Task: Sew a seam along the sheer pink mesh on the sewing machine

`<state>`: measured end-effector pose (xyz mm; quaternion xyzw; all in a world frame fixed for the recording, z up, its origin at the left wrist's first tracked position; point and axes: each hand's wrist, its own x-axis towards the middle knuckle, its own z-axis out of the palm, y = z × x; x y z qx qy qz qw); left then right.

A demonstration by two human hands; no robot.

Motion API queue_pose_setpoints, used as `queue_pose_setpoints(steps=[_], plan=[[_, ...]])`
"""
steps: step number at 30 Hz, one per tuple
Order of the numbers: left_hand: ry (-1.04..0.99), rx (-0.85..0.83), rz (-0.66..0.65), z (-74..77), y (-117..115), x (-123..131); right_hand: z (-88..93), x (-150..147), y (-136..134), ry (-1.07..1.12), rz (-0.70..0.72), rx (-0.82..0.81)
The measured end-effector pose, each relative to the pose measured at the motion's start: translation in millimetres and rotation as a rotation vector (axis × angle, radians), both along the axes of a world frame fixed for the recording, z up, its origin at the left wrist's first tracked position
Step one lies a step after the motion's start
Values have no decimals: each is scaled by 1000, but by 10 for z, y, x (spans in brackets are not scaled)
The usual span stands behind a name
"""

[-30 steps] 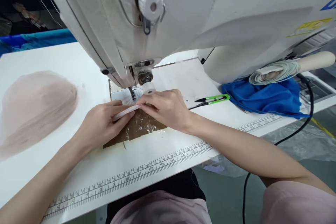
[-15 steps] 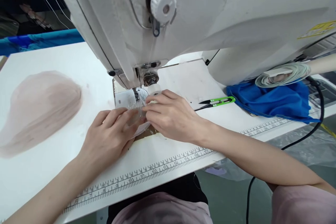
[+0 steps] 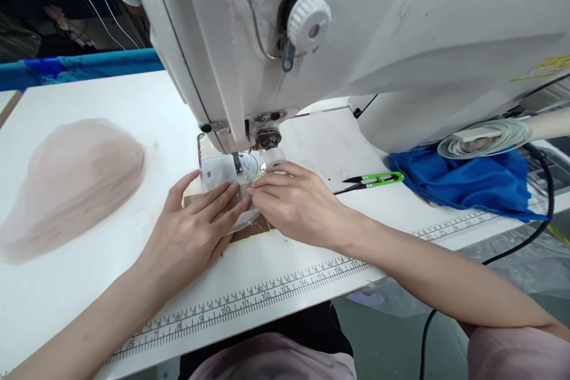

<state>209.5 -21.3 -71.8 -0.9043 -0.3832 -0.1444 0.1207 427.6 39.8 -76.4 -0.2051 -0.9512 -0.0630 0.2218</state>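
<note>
Under the needle area of a white sewing machine (image 3: 356, 29) lies a small piece of thin, see-through fabric (image 3: 246, 221). My left hand (image 3: 196, 219) rests flat on it, fingers stretched toward the presser foot (image 3: 238, 164), with the index finger apart from the others. From the other side, my right hand (image 3: 300, 205) pinches the fabric's edge between thumb and fingers, just below a small white round part (image 3: 274, 157). The fingertips of both hands nearly meet in front of the foot. Exactly how much fabric the right fingers hold is hidden.
Sheer pinkish fabric (image 3: 84, 184) lies to the left on the white table. Green-handled thread snips (image 3: 378, 179) and blue cloth (image 3: 458, 181) are at right, with a coiled pale cord (image 3: 485, 138) above. A printed ruler (image 3: 249, 297) runs along the front edge.
My left fingers have straightened and spread on the fabric, the index finger lifting away to the left. My right hand keeps its pinch. The whole view has shifted slightly.
</note>
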Motion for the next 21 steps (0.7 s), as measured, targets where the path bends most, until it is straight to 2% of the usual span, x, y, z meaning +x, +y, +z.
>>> queue_pose_setpoints(steps=[14, 18, 21], plan=[[-15, 6, 28, -57, 280, -116, -138, -78, 167, 120, -54, 27], [32, -31, 77, -45, 290, -115, -161, -101, 192, 105, -105, 15], [23, 31, 48, -44, 242, -90, -180, -107, 198, 109, -115, 27]])
